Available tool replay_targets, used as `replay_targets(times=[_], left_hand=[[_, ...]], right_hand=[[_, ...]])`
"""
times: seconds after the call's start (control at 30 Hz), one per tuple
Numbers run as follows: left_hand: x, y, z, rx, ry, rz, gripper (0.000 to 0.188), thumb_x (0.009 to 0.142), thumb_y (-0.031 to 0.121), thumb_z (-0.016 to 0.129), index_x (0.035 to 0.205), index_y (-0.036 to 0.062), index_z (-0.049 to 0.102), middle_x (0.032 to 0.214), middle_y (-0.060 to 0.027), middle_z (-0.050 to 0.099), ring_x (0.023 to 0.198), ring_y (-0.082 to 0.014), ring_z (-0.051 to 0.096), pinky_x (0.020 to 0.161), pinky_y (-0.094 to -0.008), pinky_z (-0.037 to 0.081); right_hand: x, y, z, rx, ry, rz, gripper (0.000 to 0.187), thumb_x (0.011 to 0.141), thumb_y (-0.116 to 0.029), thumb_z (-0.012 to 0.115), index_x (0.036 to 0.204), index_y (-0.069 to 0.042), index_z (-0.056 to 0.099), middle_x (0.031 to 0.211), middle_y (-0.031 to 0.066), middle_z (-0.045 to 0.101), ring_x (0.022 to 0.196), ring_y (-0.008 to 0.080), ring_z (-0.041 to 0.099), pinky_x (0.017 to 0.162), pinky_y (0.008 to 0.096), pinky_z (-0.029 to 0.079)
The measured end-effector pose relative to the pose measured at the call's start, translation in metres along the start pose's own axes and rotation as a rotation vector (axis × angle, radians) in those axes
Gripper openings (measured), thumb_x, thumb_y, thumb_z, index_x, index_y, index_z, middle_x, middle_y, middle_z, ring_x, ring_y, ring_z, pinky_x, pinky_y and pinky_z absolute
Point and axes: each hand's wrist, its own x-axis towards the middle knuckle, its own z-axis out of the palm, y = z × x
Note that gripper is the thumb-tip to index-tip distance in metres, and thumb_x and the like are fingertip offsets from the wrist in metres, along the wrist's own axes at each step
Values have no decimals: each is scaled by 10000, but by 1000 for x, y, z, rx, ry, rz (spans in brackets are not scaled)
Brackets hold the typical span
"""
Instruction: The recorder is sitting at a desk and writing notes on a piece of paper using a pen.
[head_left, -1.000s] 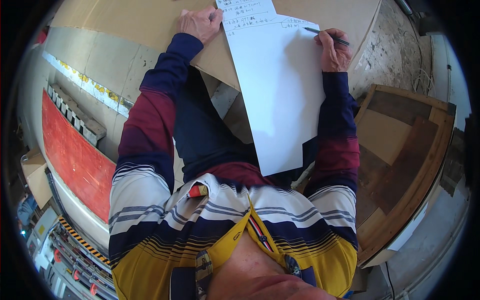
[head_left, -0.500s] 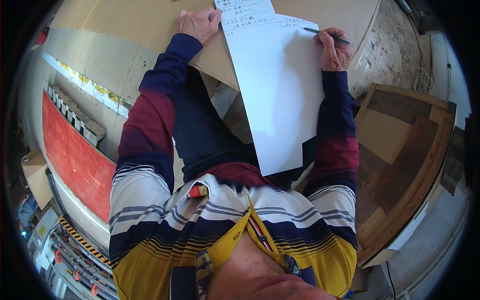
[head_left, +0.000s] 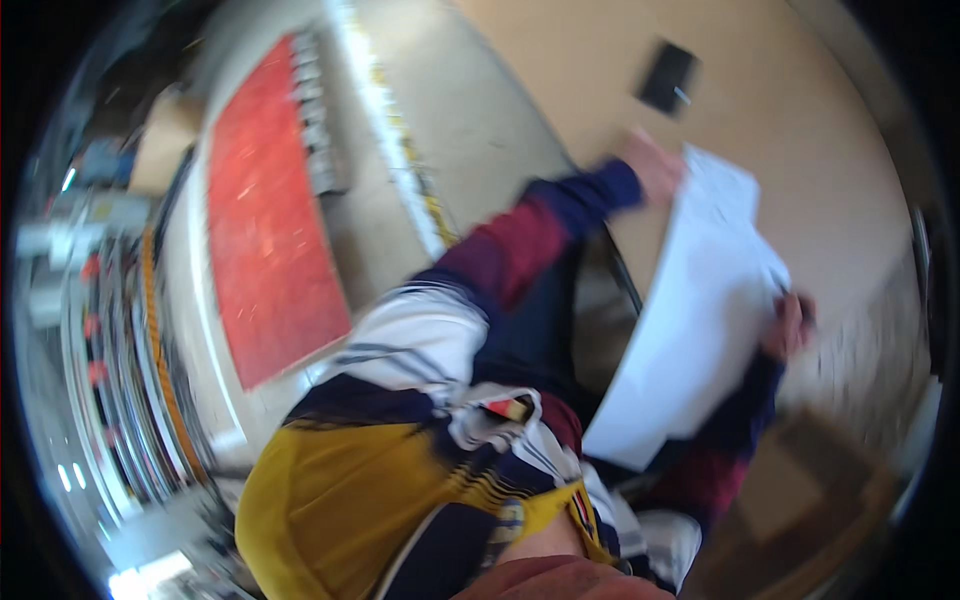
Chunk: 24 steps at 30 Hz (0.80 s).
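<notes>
A long white sheet of paper point(head_left: 680, 310) with handwriting at its far end lies on the brown table and hangs over its near edge toward my lap. My left hand point(head_left: 655, 170) is at the paper's far left edge; motion smears its fingers, so their pose is unclear. On the paper's right edge sits my right hand point(head_left: 792, 325), closed round a dark pen point(head_left: 779, 284), of which only a blurred bit shows. Beyond my left hand, a flat black object point(head_left: 668, 78) with a small pale mark lies on the table; its kind is unclear.
The brown tabletop point(head_left: 840, 170) spreads ahead of me. A red panel point(head_left: 265, 230) stands to the left, beside a grey slotted block point(head_left: 315, 120). Farther left is machinery with a yellow-black striped bar point(head_left: 160, 350). A brown wooden piece point(head_left: 810, 490) is at the lower right.
The view has swung to the left and blurred, so the hands and paper now appear farther right and lower. The black object has come into view. The pen stays in my right hand.
</notes>
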Motion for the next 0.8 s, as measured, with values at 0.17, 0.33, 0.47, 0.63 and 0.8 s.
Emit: replay_targets(times=[0.17,0.33,0.47,0.63,0.8], left_hand=[[8,23,-22,-77,-85,-162,241,843,301,543,660,153,598,634,-83,631,571,-295,594,762,-425,383],[8,23,-39,-65,-145,-177,239,862,281,527,700,137,626,661,-94,646,588,-289,608,768,-426,385],[9,19,-27,-98,-78,-120,232,869,288,522,715,163,640,662,-87,643,578,-282,602,752,-429,393],[8,5,-14,73,-61,81,218,864,351,522,738,218,639,647,-33,619,563,-283,589,560,-477,407],[8,9,-31,-43,-106,-83,244,907,281,526,724,163,636,672,-51,650,600,-296,603,631,-428,404]], right_hand=[[-3,-9,-3,143,-44,123,121,893,-181,585,858,-65,576,711,19,569,640,87,491,616,223,402],[-3,-14,6,204,-59,75,133,886,-188,588,851,-61,571,710,17,565,651,92,480,640,226,388],[-1,-21,4,181,-39,70,133,874,-180,584,832,-54,574,713,20,569,666,99,492,654,234,400],[0,-12,6,103,24,42,124,817,-130,603,841,-9,615,754,55,622,719,132,566,688,262,465],[-7,-31,17,216,-44,-30,44,868,-63,592,886,-24,595,738,55,621,690,128,574,678,254,463]])
